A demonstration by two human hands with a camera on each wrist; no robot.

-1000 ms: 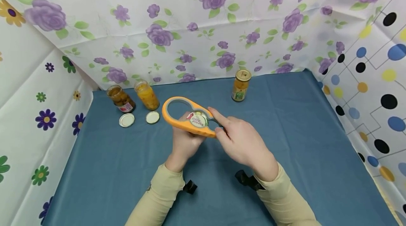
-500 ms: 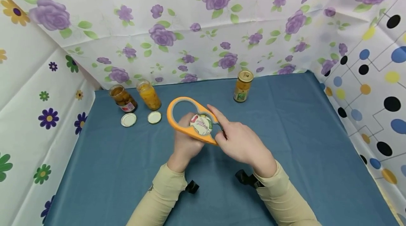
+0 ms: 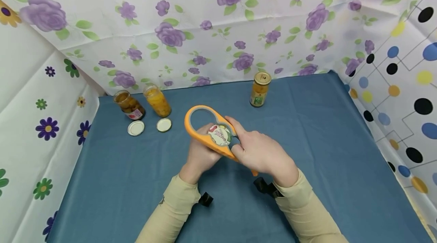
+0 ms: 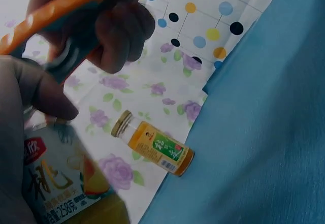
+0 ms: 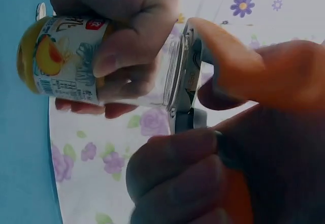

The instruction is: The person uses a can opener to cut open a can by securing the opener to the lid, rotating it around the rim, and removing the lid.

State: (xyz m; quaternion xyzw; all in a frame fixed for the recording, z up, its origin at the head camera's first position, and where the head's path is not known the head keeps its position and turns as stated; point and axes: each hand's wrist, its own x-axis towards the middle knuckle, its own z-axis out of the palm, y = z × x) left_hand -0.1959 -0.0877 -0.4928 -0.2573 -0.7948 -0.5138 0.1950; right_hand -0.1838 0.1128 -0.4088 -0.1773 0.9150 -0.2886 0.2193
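Note:
My left hand (image 3: pixel 201 156) grips a glass jar of peaches (image 5: pixel 66 61) round its body, below the lid. A peach is printed on the jar's label. Around the printed lid (image 3: pixel 219 135) sits an orange and grey jar opener (image 3: pixel 206 141), its large ring pointing to the far left. My right hand (image 3: pixel 264 154) holds the opener's handle end, with the index finger along its upper edge and the thumb at the near side. In the right wrist view the opener meets the lid's rim. The lid is on the jar, and the head view hides most of the jar's body.
At the back left stand two uncovered jars, one with dark brown contents (image 3: pixel 129 104) and one with yellow fruit (image 3: pixel 157 101). Two lids (image 3: pixel 136 128) lie before them. A capped yellow jar (image 3: pixel 260 89) stands at the back right. Patterned sheets (image 3: pixel 205 27) border the blue cloth (image 3: pixel 341 152).
The opener has turned clockwise in the head view, its ring shifting right and its handle end swinging toward me. My right hand has tilted with it; the left keeps its grip on the jar.

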